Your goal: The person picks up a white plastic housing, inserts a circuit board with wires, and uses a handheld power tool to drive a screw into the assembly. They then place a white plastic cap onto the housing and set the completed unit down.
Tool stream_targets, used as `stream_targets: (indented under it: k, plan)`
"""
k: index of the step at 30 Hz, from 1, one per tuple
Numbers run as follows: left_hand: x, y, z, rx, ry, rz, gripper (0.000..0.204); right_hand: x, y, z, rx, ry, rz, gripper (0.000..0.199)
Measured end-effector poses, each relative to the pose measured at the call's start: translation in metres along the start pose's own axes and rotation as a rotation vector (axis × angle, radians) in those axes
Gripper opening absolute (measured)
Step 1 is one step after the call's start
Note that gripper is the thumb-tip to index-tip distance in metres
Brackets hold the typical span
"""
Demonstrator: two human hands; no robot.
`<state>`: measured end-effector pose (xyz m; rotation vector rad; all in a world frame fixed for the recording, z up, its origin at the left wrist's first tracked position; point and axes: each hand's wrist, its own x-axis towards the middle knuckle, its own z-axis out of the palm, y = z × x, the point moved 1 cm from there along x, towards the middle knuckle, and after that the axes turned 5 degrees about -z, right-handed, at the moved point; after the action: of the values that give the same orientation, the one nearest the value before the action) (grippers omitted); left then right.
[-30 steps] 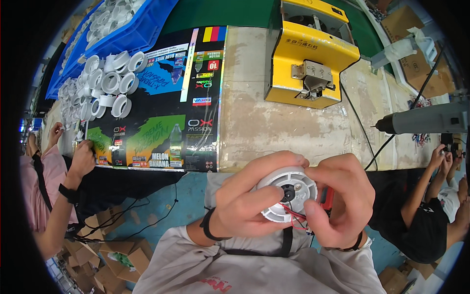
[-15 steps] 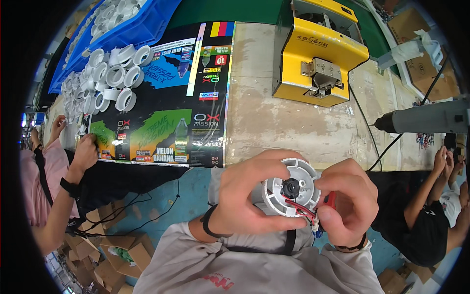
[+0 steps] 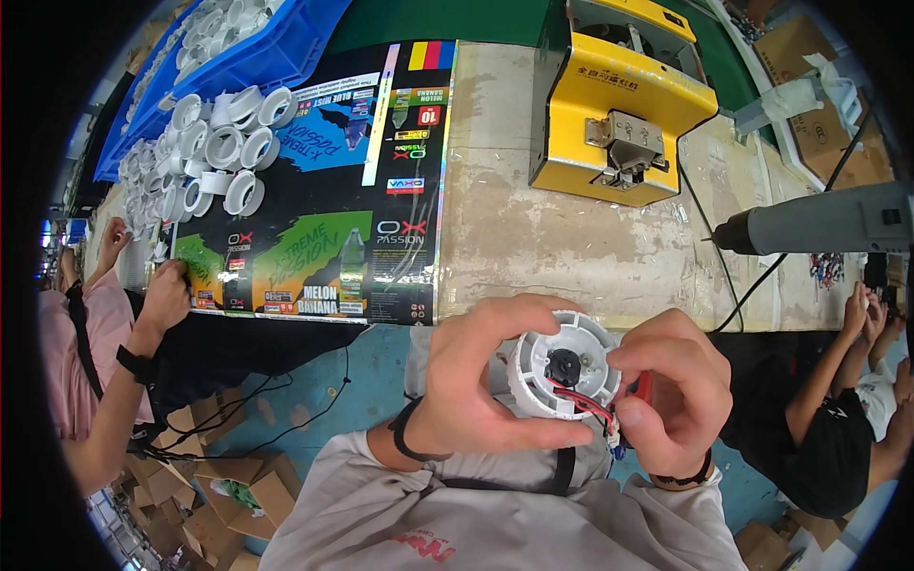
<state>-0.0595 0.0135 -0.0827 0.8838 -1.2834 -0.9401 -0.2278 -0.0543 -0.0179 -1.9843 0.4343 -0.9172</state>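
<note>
In front of my body, my left hand (image 3: 473,381) grips a round white plastic housing (image 3: 535,395) between thumb and fingers. The housing is tilted toward me and shows its inside. A small black motor-like part (image 3: 564,365) sits near its middle. Red and black wires (image 3: 583,402) run from it over the lower right rim, ending near a white connector. My right hand (image 3: 676,385) is curled at the housing's right side, its index fingertip at the rim. Within those curled fingers shows a red piece (image 3: 645,387), mostly hidden; its kind is unclear.
A yellow machine (image 3: 619,105) stands on the worktable (image 3: 495,238). From the right reaches a grey electric screwdriver (image 3: 828,226). White plastic rings (image 3: 225,147) lie heaped on printed black sheeting, beside a blue bin (image 3: 295,59). Co-workers' hands show left and right. Cardboard boxes (image 3: 238,485) stand on the floor.
The housing has tilted slightly in my left hand, showing more of its outer side wall. The screwdriver has shifted a little to the left. Both hands stay nearly in place.
</note>
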Motion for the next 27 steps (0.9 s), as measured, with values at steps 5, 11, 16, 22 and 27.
stream_targets:
  k: [5,11,16,22,27]
  plan:
    - [-0.002,-0.003,0.001,-0.076,0.075,-0.024,0.072,0.0,0.0,-0.001,0.021,-0.011,-0.014,0.027]
    - [-0.003,-0.002,-0.002,-0.075,-0.028,-0.046,0.077,-0.001,0.001,-0.001,0.041,-0.01,-0.006,0.027]
    - [0.003,0.0,0.004,-0.013,0.023,0.016,0.077,-0.002,0.006,-0.009,0.046,-0.042,0.0,0.035]
    - [0.016,0.01,0.009,0.551,0.117,0.013,0.079,0.013,-0.005,-0.009,-0.366,-0.164,0.064,0.074]
    - [0.029,-0.01,0.016,0.628,0.091,0.095,0.08,0.003,0.02,-0.015,-0.415,-0.053,0.02,0.066]
